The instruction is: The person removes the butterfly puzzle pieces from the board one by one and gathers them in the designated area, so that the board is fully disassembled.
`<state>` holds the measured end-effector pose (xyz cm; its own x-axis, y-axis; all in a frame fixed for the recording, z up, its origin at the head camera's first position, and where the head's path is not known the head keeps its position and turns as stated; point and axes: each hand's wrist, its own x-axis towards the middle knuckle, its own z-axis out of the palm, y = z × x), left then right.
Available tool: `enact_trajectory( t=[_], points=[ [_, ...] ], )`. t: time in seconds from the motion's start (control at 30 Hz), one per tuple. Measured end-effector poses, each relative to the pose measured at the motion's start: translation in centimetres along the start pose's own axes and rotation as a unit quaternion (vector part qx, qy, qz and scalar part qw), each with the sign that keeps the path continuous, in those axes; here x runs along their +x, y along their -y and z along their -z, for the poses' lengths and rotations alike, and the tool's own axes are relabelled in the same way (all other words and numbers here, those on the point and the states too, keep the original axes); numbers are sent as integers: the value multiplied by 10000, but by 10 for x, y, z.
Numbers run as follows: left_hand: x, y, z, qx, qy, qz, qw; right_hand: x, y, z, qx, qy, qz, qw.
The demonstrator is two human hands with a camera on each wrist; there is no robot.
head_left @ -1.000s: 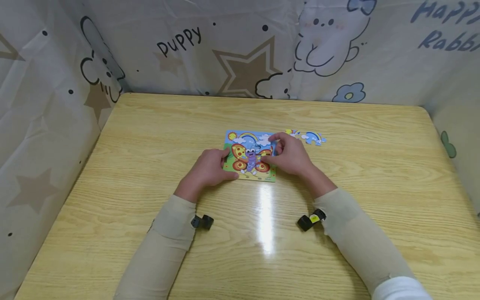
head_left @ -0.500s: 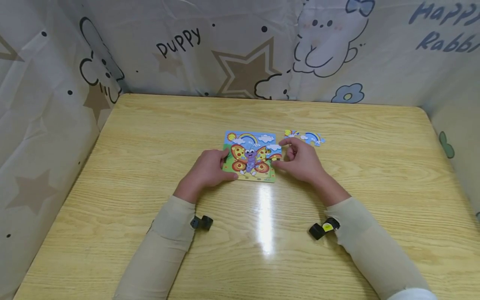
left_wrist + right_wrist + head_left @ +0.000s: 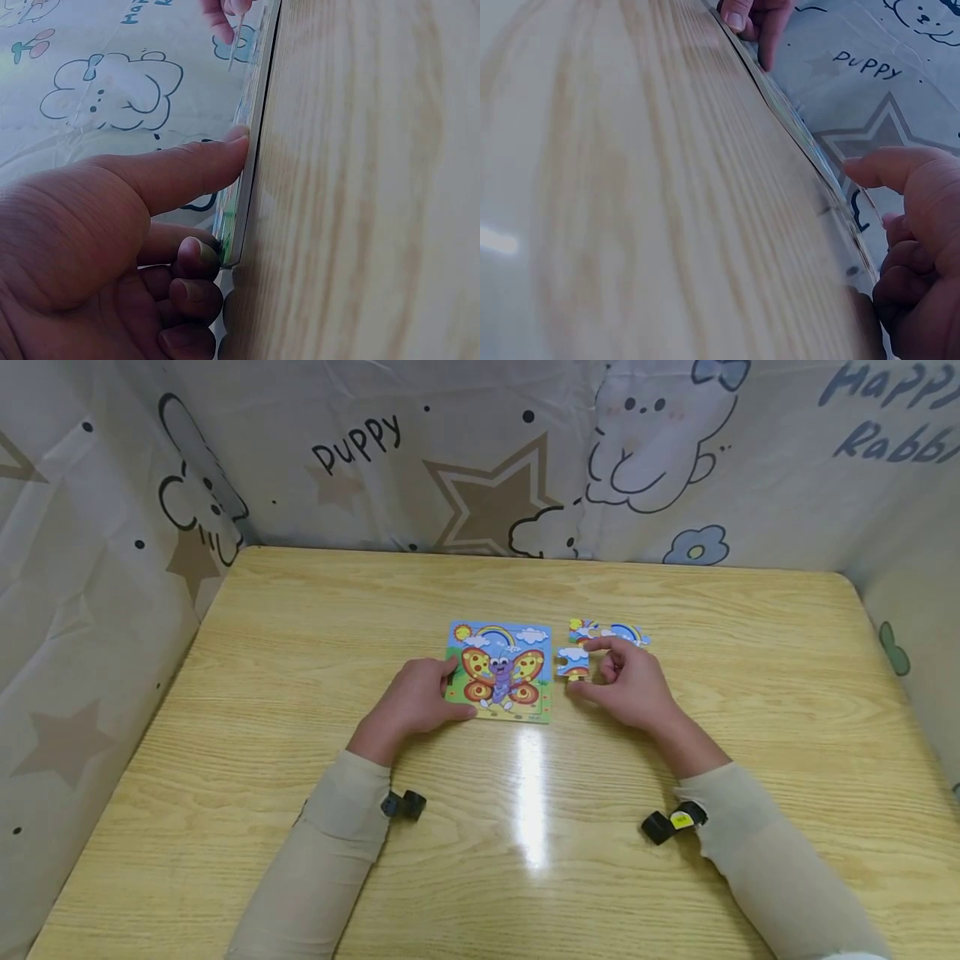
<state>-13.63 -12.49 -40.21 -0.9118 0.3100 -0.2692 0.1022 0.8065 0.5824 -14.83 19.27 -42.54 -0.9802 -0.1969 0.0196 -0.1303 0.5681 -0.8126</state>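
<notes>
A square puzzle board (image 3: 501,672) printed with a butterfly, sun and rainbow lies flat on the table. My left hand (image 3: 423,695) holds its left side and near left corner. In the left wrist view, that thumb rests on the edge of the board, while the other fingers curl beside it. Just right of the board, my right hand (image 3: 626,685) pinches a puzzle piece (image 3: 573,662) with a white cloud and red-orange bands between thumb and index finger. The left wrist view catches this piece edge-on, tilted up off the table.
More loose puzzle pieces (image 3: 630,633) with rainbow and sun prints lie behind my right hand, partly hidden by it. The wooden table (image 3: 300,627) ends at a fabric backdrop (image 3: 360,510) on the back and sides.
My right hand has lifted the cloud piece from the board's upper right and carried it right, off the board. The left hand stays in place on the board.
</notes>
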Motion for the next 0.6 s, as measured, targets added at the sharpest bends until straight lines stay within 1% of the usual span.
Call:
enact_trajectory(
  t=[0.33, 0.6],
  points=[
    [-1, -1, 1, 33, -25, 33, 10000, -8, -14, 18, 102, -38, 5, 9999],
    [-2, -2, 2, 76, -47, 30, 10000, -13, -22, 35, 136, -207, -86, 9997]
  ],
)
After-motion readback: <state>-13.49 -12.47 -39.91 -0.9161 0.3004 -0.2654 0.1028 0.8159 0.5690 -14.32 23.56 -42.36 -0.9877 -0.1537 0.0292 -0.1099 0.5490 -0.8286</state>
